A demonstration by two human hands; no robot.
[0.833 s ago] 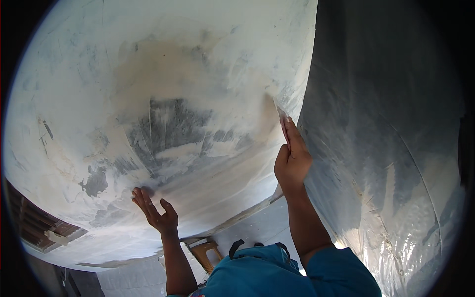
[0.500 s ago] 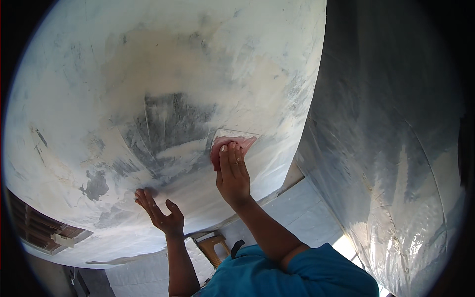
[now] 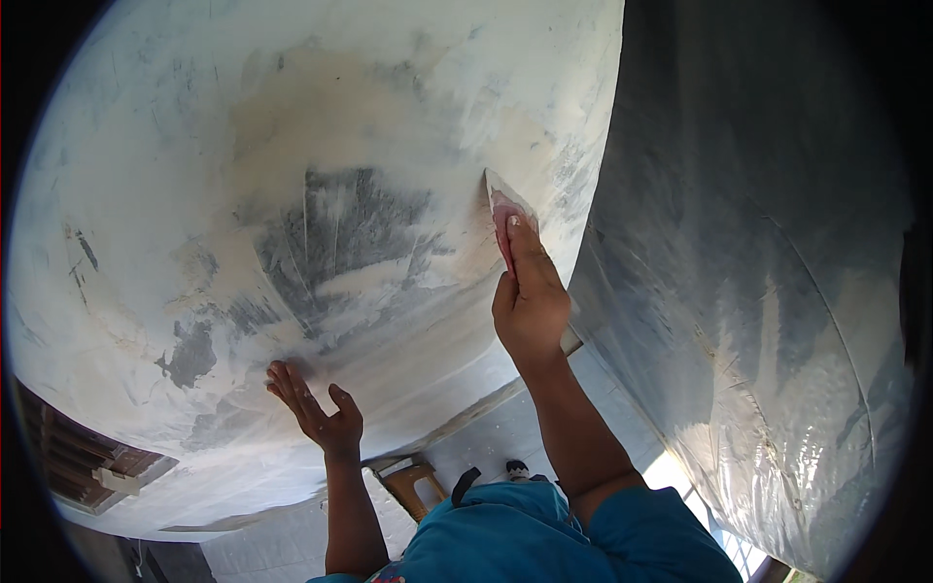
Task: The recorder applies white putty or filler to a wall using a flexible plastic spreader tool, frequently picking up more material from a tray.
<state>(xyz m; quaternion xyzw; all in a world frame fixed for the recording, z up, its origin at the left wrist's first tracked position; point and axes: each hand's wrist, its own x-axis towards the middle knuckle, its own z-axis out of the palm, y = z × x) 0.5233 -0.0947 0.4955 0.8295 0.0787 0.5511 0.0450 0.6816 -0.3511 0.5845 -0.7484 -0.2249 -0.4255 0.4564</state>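
Note:
A large curved panel (image 3: pixel 408 321), white with beige and dark grey patches, fills most of the view. My right hand (image 3: pixel 535 301) grips a thin, flat putty spreader (image 3: pixel 503 209) smeared with pink putty. Its pale blade stands tilted, nearly edge-on, against the panel's right part; whether the whole edge touches cannot be told. Lower on the left, my left hand (image 3: pixel 316 413) rests its fingertips on the panel, fingers stretched out, thumb apart and nothing held. Between the hands lies a dark grey patch (image 3: pixel 360 223) with streaks of filler across it.
Clear plastic sheeting (image 3: pixel 739 321) hangs along the right side. Under the panel are a brown plastic chair or stool (image 3: pixel 416 488) and a pale floor (image 3: pixel 476 437). A slatted opening (image 3: pixel 78 452) shows at the panel's lower left.
My right hand has moved up and to the right with the spreader, turning it from flat-on to nearly edge-on. My left hand stays in about the same place.

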